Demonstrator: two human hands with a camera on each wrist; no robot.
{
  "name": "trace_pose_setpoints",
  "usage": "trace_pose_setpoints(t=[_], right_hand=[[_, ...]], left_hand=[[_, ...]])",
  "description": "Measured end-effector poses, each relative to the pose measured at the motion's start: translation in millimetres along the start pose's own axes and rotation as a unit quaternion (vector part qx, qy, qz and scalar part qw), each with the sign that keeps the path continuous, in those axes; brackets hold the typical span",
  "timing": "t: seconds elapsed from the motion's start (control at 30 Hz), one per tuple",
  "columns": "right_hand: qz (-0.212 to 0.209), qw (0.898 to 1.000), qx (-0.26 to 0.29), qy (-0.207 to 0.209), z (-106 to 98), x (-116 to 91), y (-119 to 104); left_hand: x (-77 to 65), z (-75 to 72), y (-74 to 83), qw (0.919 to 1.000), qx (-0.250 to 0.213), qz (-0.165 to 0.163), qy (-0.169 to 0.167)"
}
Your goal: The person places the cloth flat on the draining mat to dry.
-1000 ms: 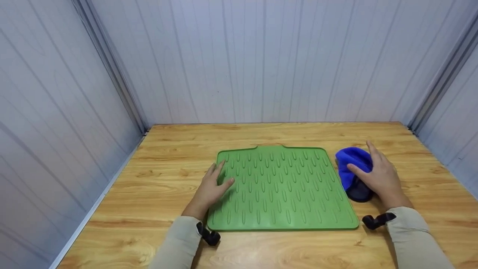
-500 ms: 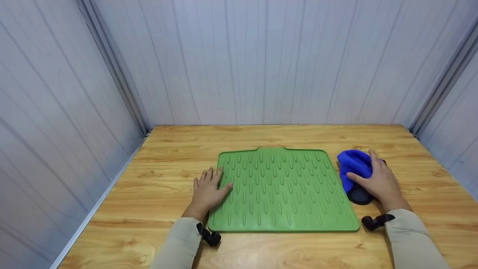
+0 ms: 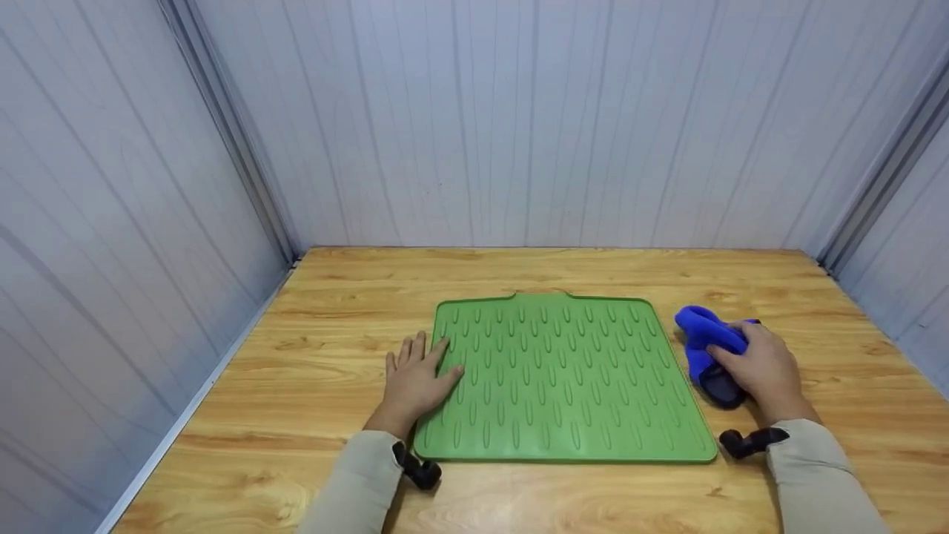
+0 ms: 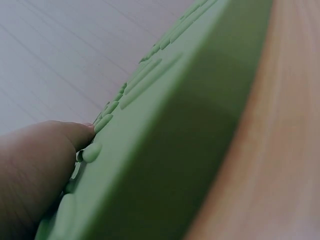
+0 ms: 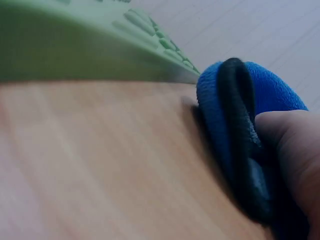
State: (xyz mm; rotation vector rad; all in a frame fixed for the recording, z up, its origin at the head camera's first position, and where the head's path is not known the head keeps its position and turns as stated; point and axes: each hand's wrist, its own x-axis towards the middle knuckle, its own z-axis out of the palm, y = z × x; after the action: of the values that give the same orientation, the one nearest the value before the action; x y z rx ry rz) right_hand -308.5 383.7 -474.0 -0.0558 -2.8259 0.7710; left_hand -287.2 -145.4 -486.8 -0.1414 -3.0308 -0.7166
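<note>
A green drying mat (image 3: pixel 549 378) with raised oblong ribs and a tab at its far edge lies flat on the table. My left hand (image 3: pixel 414 382) rests over its left edge, fingers spread and thumb on the ribs; the left wrist view shows the thumb (image 4: pixel 75 134) against the ribbed top. To the right of the mat is a blue plush cloth (image 3: pixel 700 345) with a black band. My right hand (image 3: pixel 767 371) grips it. The thumb (image 5: pixel 282 127) presses the folded black trim (image 5: pixel 234 100) in the right wrist view. The fingers' far side is hidden.
The wood-grain table (image 3: pixel 334 356) extends around the mat on all sides. A pale panel wall (image 3: pixel 489 133) stands at its back edge, with more panels at left and right. A black wrist mount (image 3: pixel 419 469) sits on each sleeve.
My right hand has come down onto the blue cloth and bunched it, its fingers now curled. My left hand has lowered and spread its fingers over the mat's left edge.
</note>
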Motion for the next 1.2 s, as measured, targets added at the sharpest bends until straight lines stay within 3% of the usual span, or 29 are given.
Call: trace_pose_setpoints(t=[0.8,1.2], right_hand=[[-0.006,1.0,0.009,0.003,-19.9,-0.6,-7.4],[0.016,1.0,0.018,0.007,-31.6,-0.3,-7.5]], left_hand=[[1.0,0.3,-1.0,1.0,0.002,0.004,0.004],[0.0,-0.6,0.0,1.0,-0.007,0.003,0.005]])
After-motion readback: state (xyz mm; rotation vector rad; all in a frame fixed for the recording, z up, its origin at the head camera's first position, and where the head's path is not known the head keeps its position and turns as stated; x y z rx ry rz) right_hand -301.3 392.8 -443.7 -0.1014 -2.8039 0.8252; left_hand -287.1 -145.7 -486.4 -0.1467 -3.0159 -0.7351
